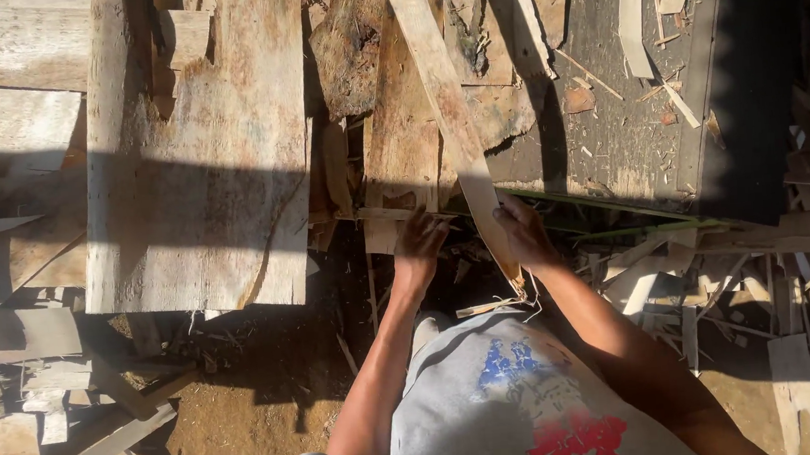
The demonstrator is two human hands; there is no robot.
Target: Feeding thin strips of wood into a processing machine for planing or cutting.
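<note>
Grey cloth with blue and red print [519, 408] covers the person's chest at the bottom of the view, and both bare arms reach up from it into shadow. Fingers of the right hand [522, 232] curl around the lower part of a long, narrow, pale wooden slat [449, 112], which runs up and away from them over the heap, its splintered lower end just below the fingers. Fingers of the left hand [420, 245] are bent and rest on the edge of a short weathered plank [400, 143] just beside that slat; whether they grip it I cannot tell. Left of those fingers lies a broad, sunlit grey board [194, 156]. Right of the right fingers stands a dark flat table [624, 130] strewn with wood chips. Below, brown dirt ground [265, 395] holds scattered offcuts.
</note>
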